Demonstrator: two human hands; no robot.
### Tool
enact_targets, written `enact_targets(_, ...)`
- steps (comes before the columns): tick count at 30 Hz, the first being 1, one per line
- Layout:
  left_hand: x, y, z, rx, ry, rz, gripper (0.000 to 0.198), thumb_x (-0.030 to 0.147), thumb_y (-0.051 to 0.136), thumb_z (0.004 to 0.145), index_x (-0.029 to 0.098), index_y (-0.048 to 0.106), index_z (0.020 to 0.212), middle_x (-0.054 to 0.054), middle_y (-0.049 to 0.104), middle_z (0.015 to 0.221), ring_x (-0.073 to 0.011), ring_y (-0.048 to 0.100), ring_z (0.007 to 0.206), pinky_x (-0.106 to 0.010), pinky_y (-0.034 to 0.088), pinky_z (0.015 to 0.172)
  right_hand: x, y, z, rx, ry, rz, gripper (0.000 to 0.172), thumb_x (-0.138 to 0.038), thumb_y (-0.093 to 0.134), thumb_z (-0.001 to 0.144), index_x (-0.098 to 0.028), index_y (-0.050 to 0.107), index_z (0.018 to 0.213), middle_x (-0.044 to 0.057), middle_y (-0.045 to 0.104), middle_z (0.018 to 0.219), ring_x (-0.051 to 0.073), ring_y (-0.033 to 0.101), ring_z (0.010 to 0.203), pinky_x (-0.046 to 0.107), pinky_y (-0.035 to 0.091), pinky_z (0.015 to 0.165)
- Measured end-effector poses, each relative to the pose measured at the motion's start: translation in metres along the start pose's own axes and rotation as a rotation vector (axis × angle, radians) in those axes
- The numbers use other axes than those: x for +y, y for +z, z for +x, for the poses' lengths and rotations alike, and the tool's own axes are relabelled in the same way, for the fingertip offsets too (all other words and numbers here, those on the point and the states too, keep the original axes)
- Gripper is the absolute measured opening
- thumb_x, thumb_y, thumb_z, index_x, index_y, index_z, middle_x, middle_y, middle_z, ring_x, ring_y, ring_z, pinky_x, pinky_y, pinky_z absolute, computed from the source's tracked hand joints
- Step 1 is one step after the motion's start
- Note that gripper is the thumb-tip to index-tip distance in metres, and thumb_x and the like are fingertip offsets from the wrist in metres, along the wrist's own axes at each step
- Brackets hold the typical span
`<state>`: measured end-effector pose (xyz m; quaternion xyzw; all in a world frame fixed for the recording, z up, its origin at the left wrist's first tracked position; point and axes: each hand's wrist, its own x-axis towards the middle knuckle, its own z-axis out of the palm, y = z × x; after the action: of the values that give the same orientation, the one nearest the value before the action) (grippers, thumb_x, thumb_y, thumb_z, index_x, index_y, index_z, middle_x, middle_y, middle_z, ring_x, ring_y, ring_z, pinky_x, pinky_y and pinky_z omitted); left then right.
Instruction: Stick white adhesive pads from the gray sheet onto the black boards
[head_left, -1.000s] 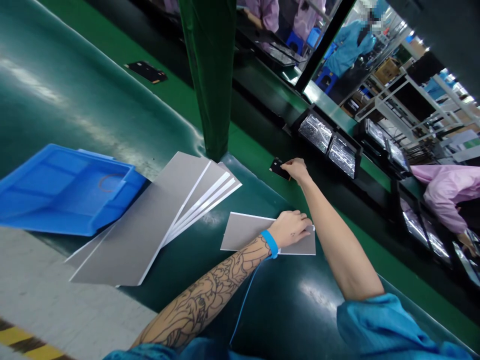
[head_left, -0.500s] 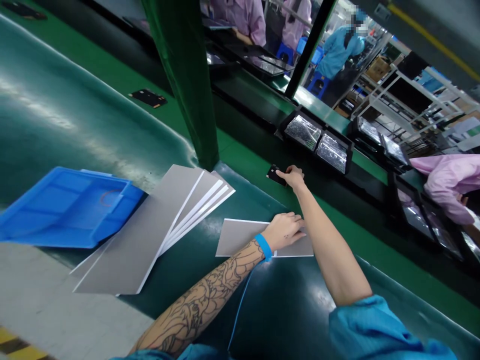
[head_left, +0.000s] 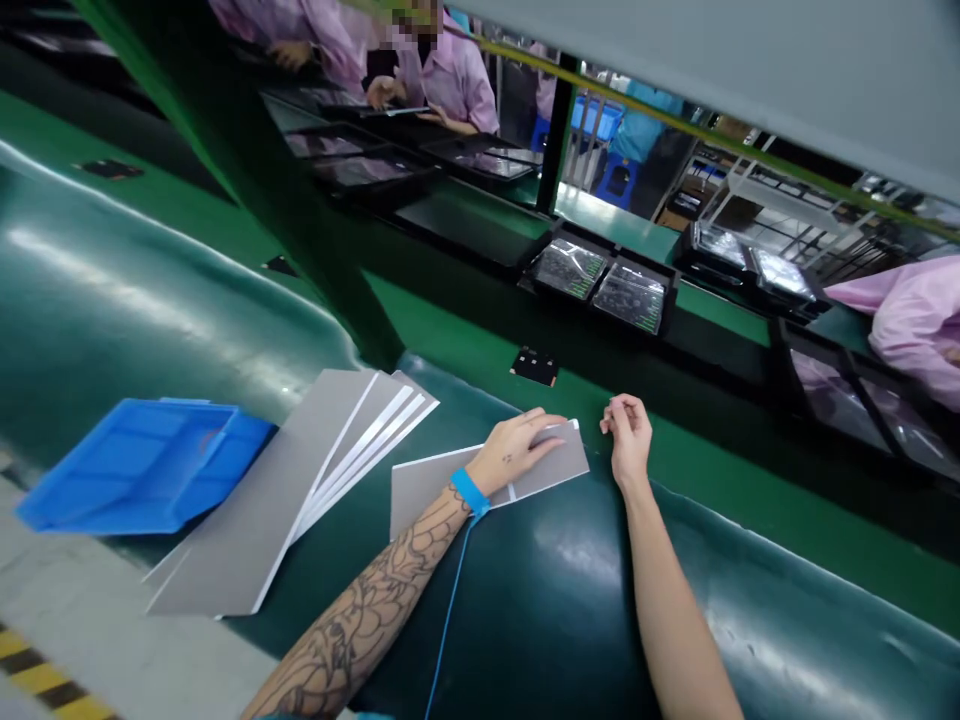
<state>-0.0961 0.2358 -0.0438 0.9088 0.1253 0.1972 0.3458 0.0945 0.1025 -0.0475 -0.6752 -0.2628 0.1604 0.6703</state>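
Grey sheet (head_left: 450,490) with a white edge lies at an angle on the dark green bench (head_left: 555,610), near the far edge of the belt. The left hand (head_left: 517,450) rests on it palm down, fingers extended and nearly flat, with no grip on anything. A blue wrist strap (head_left: 470,492) circles that tattooed forearm, and a thin blue cord (head_left: 450,600) runs from it toward the near side. The right hand (head_left: 627,430) is open and empty, fingers loosely curled, just right of the sheet's corner. A small black piece (head_left: 535,366) lies on the green strip beyond the sheet. To the left, a fanned stack of grey sheets (head_left: 285,490) sits beside a blue plastic tray (head_left: 142,470). Far right, a co-worker in a pink smock (head_left: 919,330) leans forward.
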Motion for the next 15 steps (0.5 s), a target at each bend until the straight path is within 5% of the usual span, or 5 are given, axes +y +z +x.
enact_targets(7, -0.011, -0.012, -0.009, 0.101, -0.075, 0.078, 0.037, 0.047, 0.056, 0.111, 0.024, 0.067, 0.138, -0.006, 0.070, 0.109, -0.0228, 0.072, 0.102, -0.035, 0.058, 0.091, -0.003, 0.014, -0.009, -0.107, -0.106, -0.070, 0.031, -0.055, 0.065, 0.103, -0.024, 0.069, 0.105, 0.005, 0.067, 0.095, 0.020, 0.064, 0.082, 0.033, 0.052, 0.071)
enact_targets(15, 0.003, -0.020, -0.008, 0.185, -0.090, -0.047, 0.033, 0.041, 0.062, 0.109, 0.025, 0.068, 0.137, -0.005, 0.070, 0.106, -0.0207, 0.069, 0.093, -0.034, 0.058, 0.087, -0.009, 0.011, -0.018, -0.291, -0.228, -0.177, 0.022, -0.044, 0.065, 0.105, -0.029, 0.075, 0.117, 0.008, 0.070, 0.111, 0.022, 0.068, 0.089, 0.033, 0.055, 0.064)
